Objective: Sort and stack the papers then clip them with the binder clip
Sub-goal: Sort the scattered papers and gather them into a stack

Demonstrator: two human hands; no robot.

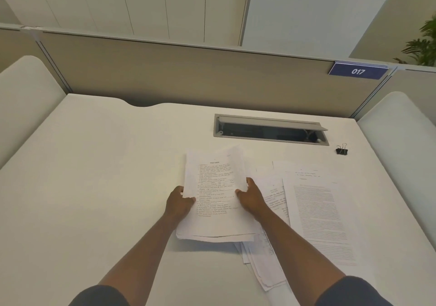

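We hold a gathered stack of papers [213, 194] above the middle of the desk [106, 164], our left hand [179, 203] gripping its left edge with the thumb on top and our right hand [251, 198] gripping its right edge the same way. Both hands are clenched on the stack and neither is free.

The main risk, as we judge it, is that the stack slips out of square: its near edges already show several sheets stepped apart, and the far edge lifts and curls, so a loose grip could let sheets fan out or slide onto the desk. More loose sheets [316, 213] lie spread toward the desk's right edge, some overlapping and some tucked under the stack's near right corner; picking those up one-handed could skew what we hold. The binder clip [342, 149] sits well apart, near the far right corner beside the cable tray [271, 129], so we would need to free a hand to reach it.

The papers are white, printed with dense lines of text, thin and floppy
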